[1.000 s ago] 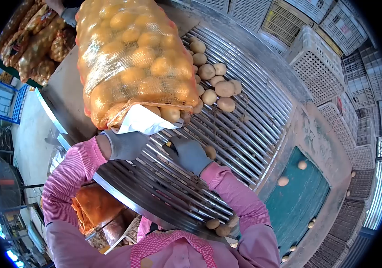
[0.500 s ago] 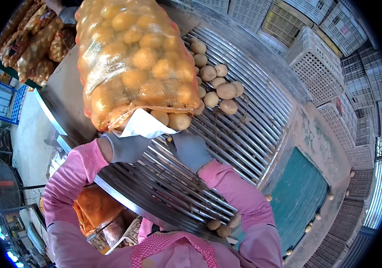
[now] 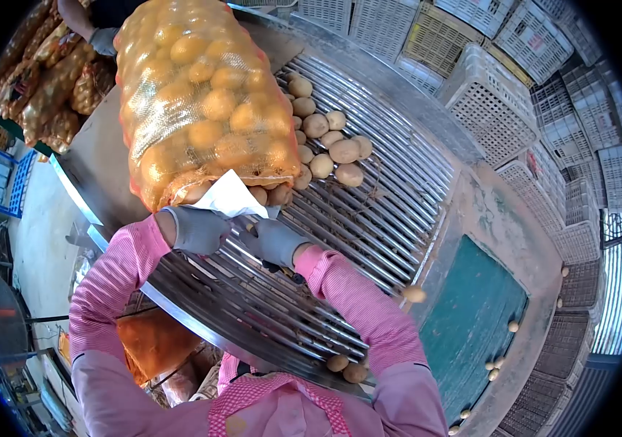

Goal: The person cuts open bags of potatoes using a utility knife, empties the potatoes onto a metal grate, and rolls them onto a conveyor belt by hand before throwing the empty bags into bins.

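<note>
- Currently, the large mesh sack (image 3: 205, 109) lies on the metal surface with its near end towards the person; potatoes (image 3: 279, 194) show at its mouth, beside a folded white sheet (image 3: 232, 197).
- The left hand (image 3: 198, 230), gloved, has its fingers curled inward right at the sheet's lower edge; whether they pinch it is hidden.
- The right hand (image 3: 274, 242) is partly closed just beside it, fingers bent towards the left hand. Something small and dark (image 3: 282, 272) shows beneath it, but I cannot tell what it is or whether it is held.
- Should the mouth gape or the near end drop, those potatoes could spill onto the roller bed (image 3: 398, 197), since little seems to hold them back there.
- A poor grip on the sheet could let it slip or tear under the potatoes' weight.
- The bars have gaps: a dangling glove tip or mesh edge might snag if the rollers turn, which cannot be judged.
- Loose potatoes (image 3: 344, 151) close to the sack might get knocked if it swings sideways.
</note>
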`<state>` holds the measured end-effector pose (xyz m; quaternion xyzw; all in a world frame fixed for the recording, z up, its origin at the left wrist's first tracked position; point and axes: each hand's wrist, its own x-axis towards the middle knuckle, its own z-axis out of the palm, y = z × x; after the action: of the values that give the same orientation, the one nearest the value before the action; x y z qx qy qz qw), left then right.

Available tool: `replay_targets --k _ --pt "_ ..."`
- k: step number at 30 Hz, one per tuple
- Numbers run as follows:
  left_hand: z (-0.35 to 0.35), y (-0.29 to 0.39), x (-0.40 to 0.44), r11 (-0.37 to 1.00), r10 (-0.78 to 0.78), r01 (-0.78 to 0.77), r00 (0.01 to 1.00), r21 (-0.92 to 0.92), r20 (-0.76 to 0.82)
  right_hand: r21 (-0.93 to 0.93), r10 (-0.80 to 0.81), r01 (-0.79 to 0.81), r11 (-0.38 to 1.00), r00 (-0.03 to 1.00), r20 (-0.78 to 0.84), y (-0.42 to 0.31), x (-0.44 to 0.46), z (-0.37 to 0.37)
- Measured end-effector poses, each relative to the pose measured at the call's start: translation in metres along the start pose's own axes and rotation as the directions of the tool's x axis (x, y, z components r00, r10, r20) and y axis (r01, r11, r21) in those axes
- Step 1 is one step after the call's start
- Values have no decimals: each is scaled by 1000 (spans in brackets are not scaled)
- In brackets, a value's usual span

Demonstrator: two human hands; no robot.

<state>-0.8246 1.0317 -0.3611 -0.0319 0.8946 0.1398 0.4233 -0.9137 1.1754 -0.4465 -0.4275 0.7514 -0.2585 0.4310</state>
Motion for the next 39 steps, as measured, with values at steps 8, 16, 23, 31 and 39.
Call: replay_targets --k 8,16,23,31,39 --pt "5 -42 -61 906 -112 19 974 -423 -197 19 -58 59 998 997 -43 54 -58 66" --pt "53 -32 -57 991 -62 15 932 -134 -357 -15 -288 352 936 742 -605 34 -62 69" --pt "103 -1 -104 891 -93 431 481 142 -872 183 -17 126 975 863 -505 47 -100 93" --pt "89 -17 -83 907 -421 368 805 -206 -418 195 -22 153 969 837 -547 50 -161 92" --pt "124 -55 19 998 56 -51 939 23 -340 523 226 131 842 795 -563 21 -191 129"
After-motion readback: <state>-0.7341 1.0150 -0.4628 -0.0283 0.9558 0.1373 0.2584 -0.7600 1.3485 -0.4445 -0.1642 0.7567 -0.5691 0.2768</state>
